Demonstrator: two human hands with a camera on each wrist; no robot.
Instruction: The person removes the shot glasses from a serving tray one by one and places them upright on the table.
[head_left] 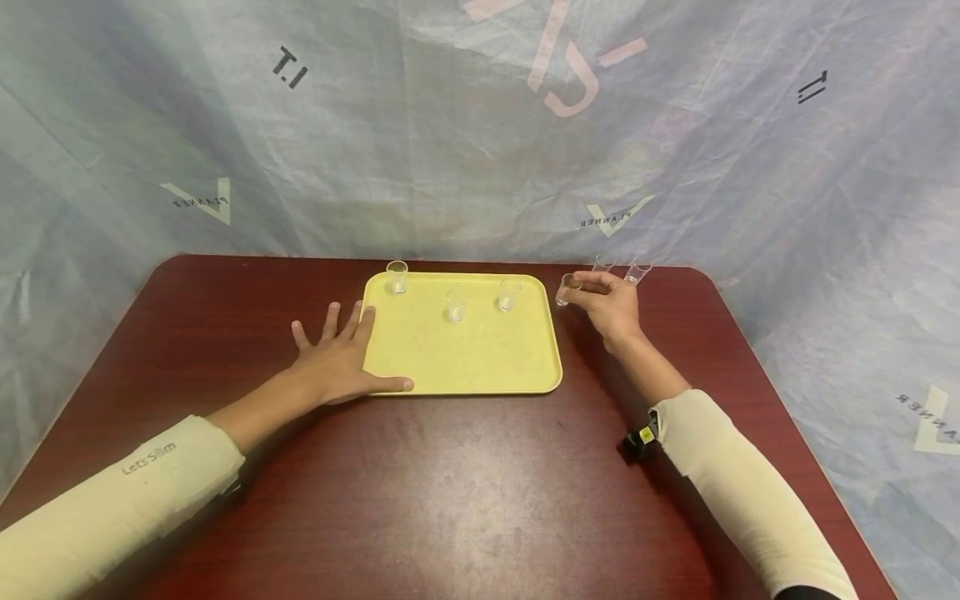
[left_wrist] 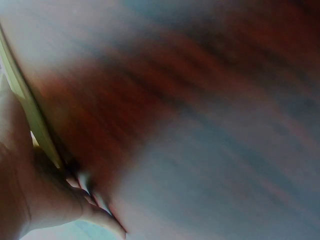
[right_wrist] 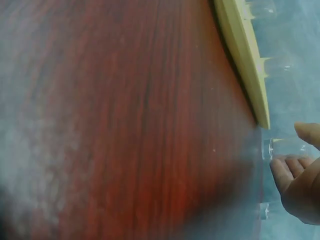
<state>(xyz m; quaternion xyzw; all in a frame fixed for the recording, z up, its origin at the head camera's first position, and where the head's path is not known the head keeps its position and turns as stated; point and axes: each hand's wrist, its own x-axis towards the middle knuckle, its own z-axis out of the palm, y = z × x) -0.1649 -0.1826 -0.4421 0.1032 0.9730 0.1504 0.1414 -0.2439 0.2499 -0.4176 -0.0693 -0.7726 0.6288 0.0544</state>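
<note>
Your right hand (head_left: 611,304) is raised a little above the dark red table (head_left: 450,500), just beside the right far corner of the yellow tray (head_left: 465,358), and it pinches a small clear cup (head_left: 567,288) between the thumb and the fingertips (right_wrist: 285,172). The cup is tilted, with its open mouth toward the tray, and it is outside the tray, near its right edge. In the right wrist view you see the same cup (right_wrist: 282,148) held just past the corner of the tray (right_wrist: 245,55). Behind your right hand two more clear cups (head_left: 621,268) stand on the table near its far edge, close to each other. Your left hand (head_left: 341,362) lies flat with the fingers spread; the palm is on the table, and the thumb and the index finger lie on the left near corner of the tray. The left wrist view is blurred, but it shows the fingers (left_wrist: 95,200) against the table beside the edge of the tray (left_wrist: 27,107). Three clear cups stand upright on the far half of the tray: one in the left far corner (head_left: 397,276), one near the middle (head_left: 457,304), and one more to the right (head_left: 509,294). A pale sheet (head_left: 480,125) with printed marks hangs behind the table.
</note>
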